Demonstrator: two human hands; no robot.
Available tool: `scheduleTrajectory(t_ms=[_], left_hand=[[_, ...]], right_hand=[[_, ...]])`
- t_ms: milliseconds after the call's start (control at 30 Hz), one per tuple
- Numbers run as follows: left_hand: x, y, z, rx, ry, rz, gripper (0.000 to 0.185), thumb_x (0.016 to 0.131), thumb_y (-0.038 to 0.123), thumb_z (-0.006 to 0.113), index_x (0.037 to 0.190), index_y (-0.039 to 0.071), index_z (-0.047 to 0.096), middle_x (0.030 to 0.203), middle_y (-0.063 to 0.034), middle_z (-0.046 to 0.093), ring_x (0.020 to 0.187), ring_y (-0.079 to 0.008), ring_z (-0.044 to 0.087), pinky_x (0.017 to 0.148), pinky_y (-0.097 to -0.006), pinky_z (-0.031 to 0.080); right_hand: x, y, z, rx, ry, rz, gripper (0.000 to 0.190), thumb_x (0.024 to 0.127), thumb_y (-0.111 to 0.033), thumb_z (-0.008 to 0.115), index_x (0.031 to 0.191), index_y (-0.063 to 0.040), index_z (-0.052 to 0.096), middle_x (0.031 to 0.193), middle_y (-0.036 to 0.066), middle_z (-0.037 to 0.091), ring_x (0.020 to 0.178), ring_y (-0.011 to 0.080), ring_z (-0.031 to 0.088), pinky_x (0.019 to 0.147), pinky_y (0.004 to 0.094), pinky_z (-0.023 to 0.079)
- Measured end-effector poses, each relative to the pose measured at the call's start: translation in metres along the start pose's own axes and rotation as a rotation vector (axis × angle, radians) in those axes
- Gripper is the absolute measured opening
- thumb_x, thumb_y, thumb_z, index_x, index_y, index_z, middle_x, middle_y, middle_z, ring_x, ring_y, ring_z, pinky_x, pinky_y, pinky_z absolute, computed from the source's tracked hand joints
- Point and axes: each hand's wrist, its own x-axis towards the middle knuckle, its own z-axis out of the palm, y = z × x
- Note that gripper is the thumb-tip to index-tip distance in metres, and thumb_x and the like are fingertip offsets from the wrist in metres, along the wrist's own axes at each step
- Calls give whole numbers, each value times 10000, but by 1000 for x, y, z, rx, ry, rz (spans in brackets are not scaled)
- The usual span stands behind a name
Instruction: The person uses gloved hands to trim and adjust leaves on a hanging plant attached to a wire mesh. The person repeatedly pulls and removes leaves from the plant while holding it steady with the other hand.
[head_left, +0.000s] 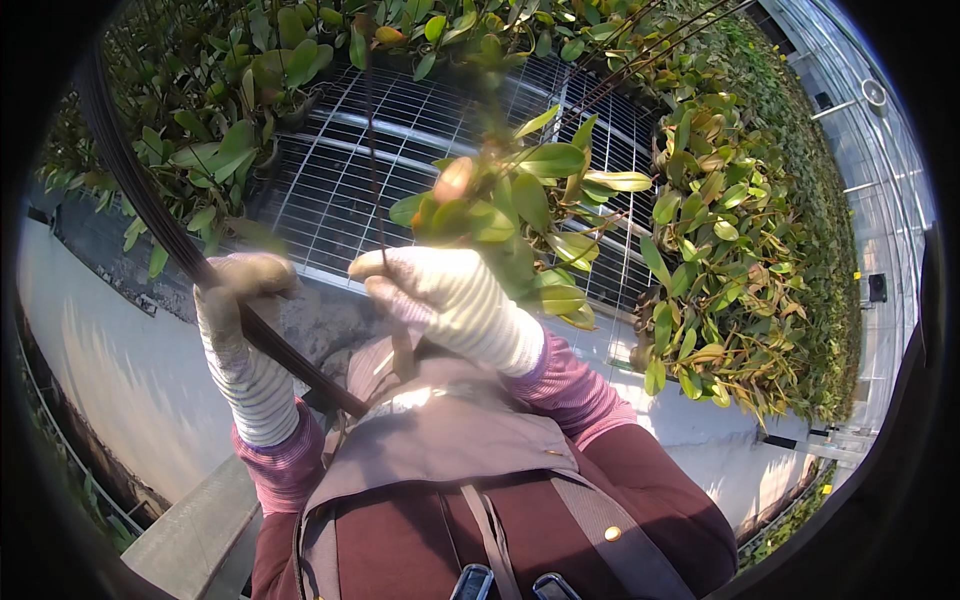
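My left hand (238, 300), in a striped knit glove with tan fingertips, is closed around a bundle of long, thin dark-brown plant stakes (154, 202). The bundle slants from the upper left down to my apron (442, 442). My right hand (457, 296), gloved alike, pinches a single thin stake (372, 157) between thumb and forefinger. This stake stands nearly upright in the view, rising past the mesh. Just beyond my right hand is a leafy plant, probably an orchid (532, 199), with broad green and reddish leaves; part of it is blurred.
A wire-mesh bench (337, 165) lies ahead, with dense potted plants at left (225, 150) and right (720, 225). Other stakes (637, 52) slant over the mesh at the upper right. A metal beam (199, 525) is at lower left, and a pale floor (112, 352) shows beside the bench.
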Motion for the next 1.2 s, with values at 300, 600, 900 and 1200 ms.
scheduleTrajectory(t_ms=[300,600,900,1200], left_hand=[[-10,19,-27,-47,-26,-1,453,996,520,543,879,83,515,796,-69,513,759,-212,488,651,-336,383],[-15,23,-47,-39,68,24,461,1002,509,531,922,59,587,817,-110,607,750,-230,567,673,-341,450],[-13,20,-47,1,84,16,485,1019,505,485,954,39,598,814,-137,628,734,-235,574,683,-343,454],[-15,21,-40,-13,30,21,376,945,323,669,1138,3,630,924,-68,587,856,-184,543,791,-344,451]], right_hand=[[-66,115,-78,-335,501,154,218,1007,-71,578,1195,12,651,951,72,701,817,117,674,734,257,568],[-56,189,-46,-910,180,126,293,1000,-101,468,1273,-4,510,1197,114,593,1107,212,584,950,293,470],[-41,302,-48,-865,257,204,242,1013,-100,460,1232,-38,540,1135,107,610,1063,212,602,917,312,484],[-42,271,-34,-616,361,266,273,971,-208,571,1160,-14,602,1047,156,671,934,319,643,844,397,515]])
